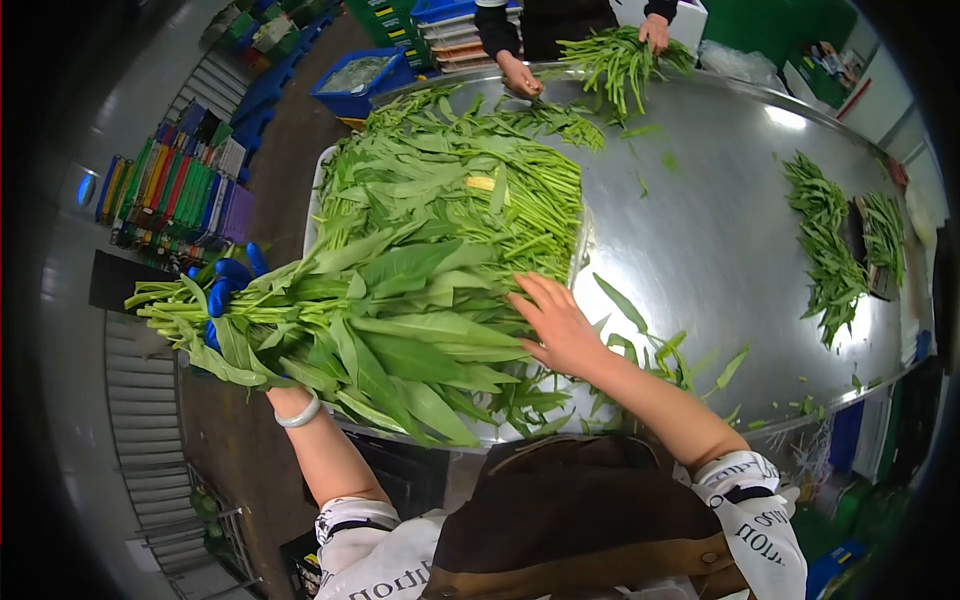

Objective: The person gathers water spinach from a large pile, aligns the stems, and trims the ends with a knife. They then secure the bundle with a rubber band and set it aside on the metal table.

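A big bunch of leafy greens (pixel 400 325) stretches across the lower left, stems to the left and leaves to the right. My left hand (pixel 228 285), in a blue glove, is wrapped round its stems; leaves cover part of the hand. Bare, with fingers spread, my right hand (pixel 558 325) lies against the leaf tips at the right end of the bunch. Behind the bunch, a large pile of the same greens (pixel 430 180) fills a white tray (pixel 313 200), its cut stems facing right.
A co-worker's hands (pixel 520 77) handle greens at the table's far edge. More greens (pixel 825 240) lie on the metal table (pixel 710 190) at the right, with loose leaves near the front. A blue bin (pixel 365 82) and stacked colourful crates (pixel 180 190) stand to the left.
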Available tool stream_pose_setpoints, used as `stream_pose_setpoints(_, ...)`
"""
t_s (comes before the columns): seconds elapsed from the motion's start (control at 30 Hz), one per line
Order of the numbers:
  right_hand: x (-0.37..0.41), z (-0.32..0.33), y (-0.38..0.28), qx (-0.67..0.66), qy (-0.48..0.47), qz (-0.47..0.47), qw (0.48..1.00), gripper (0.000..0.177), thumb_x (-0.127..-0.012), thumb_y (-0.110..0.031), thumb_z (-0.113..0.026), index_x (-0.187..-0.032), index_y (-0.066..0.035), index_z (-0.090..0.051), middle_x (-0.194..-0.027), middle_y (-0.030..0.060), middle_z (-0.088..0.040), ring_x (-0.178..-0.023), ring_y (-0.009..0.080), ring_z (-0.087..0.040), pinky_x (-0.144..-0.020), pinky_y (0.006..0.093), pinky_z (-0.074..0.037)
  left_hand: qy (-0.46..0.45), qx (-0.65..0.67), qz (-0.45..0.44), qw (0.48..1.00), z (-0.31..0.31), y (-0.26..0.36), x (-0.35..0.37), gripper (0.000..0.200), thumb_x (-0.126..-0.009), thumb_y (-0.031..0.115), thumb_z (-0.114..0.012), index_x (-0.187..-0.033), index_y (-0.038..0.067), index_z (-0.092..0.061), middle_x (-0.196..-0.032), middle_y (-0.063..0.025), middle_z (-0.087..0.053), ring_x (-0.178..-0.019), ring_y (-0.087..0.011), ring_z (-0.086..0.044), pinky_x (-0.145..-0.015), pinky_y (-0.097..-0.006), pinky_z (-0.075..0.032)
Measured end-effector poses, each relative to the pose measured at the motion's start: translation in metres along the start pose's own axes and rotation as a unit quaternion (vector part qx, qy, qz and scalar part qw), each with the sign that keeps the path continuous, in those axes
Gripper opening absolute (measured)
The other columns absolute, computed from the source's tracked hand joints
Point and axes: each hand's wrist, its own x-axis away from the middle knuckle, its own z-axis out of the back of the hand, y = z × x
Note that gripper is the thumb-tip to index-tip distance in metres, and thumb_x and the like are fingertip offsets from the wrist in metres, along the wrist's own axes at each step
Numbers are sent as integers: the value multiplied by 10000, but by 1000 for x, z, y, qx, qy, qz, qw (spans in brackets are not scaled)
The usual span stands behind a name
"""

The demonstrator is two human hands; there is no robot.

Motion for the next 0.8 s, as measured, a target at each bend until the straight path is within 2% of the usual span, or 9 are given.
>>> stream_pose_setpoints(0.03,23,9,0,-25,1,-3,1000,565,-791,-170,-668,-1295,-32,-452,-1378,161,-397,-1289,339,-361,-1053,448,-325,-1,38,20,999,2,-4,7,182,-874,104,-538,-1032,41,-600,-838,8,-586,-1066,-169,-535,-1093,-412,-286)
stream_pose_setpoints(0.27,235,12,53,84,-95,-164,978,419,-690,-71,-646,-1103,-57,-577,-1146,109,-560,-1062,293,-529,-892,403,-448,-19,184,295,937,35,-7,35,326,-840,68,-576,-1163,34,-548,-780,13,-504,-814,-121,-529,-877,-307,-409)
stream_pose_setpoints(0.3,263,13,59,89,-100,-204,970,377,-696,-65,-641,-1067,-54,-574,-1087,115,-571,-1004,303,-548,-837,417,-467,-4,111,312,944,19,-19,42,185,-805,103,-619,-939,70,-494,-710,19,-397,-663,-81,-426,-686,-249,-355)
stream_pose_setpoints(0.37,298,19,62,60,-70,-277,956,283,-701,-73,-636,-975,-45,-574,-969,132,-595,-944,337,-559,-778,436,-475,-3,-88,400,912,10,-36,57,181,-852,135,-583,-970,59,-467,-738,18,-407,-664,-85,-434,-656,-246,-378)
stream_pose_setpoints(0.5,315,11,80,51,-115,-334,934,259,-713,-85,-642,-959,-37,-577,-931,96,-606,-966,325,-571,-799,440,-472,211,-244,580,748,44,-69,119,395,-972,375,-422,-1240,94,-494,-985,-62,-570,-743,-182,-525,-666,-305,-472)
stream_pose_setpoints(0.63,309,-27,93,172,-155,-176,957,206,-734,-118,-603,-936,-82,-593,-873,72,-586,-908,280,-603,-742,428,-490,-59,-227,683,692,-11,-144,169,459,-937,317,-515,-1312,53,-487,-1103,-79,-615,-854,-150,-596,-701,-279,-508)
stream_pose_setpoints(0.67,311,-30,97,147,-180,-195,953,204,-736,-114,-597,-936,-77,-592,-883,75,-590,-909,285,-605,-742,434,-491,-23,-212,685,696,-27,-156,179,432,-868,170,-617,-1272,56,-515,-1060,-75,-632,-884,-190,-635,-777,-351,-547)
stream_pose_setpoints(0.73,309,-29,103,94,-232,-230,941,200,-740,-105,-585,-937,-68,-590,-903,83,-598,-913,295,-607,-743,445,-493,5,-183,694,697,-40,-175,198,539,-814,251,-671,-1274,24,-507,-1029,-133,-640,-839,-195,-625,-728,-308,-530)
stream_pose_setpoints(0.8,311,-2,101,45,-264,-291,919,239,-727,-78,-573,-964,-52,-593,-943,115,-611,-905,313,-612,-737,444,-498,27,-193,676,711,-43,-185,217,564,-786,203,-653,-1293,17,-492,-1071,-157,-637,-853,-209,-632,-763,-333,-542)
